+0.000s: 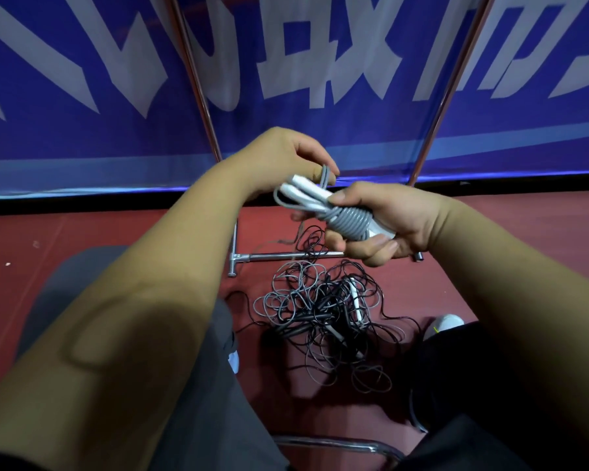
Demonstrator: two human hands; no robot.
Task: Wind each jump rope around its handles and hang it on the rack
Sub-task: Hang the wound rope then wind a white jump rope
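Left hand [283, 158] pinches grey cord loop [324, 174]; right hand [388, 222] grips white handles [312, 196] wrapped in neat coils

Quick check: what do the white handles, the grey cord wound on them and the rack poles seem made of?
White handles: smooth, faintly glossy, likely plastic. Grey cord: matte, round, bends into tight coils, so probably PVC or rubber; which one is unclear. Rack poles: shiny tubes with bright reflections, apparently chromed or polished metal.
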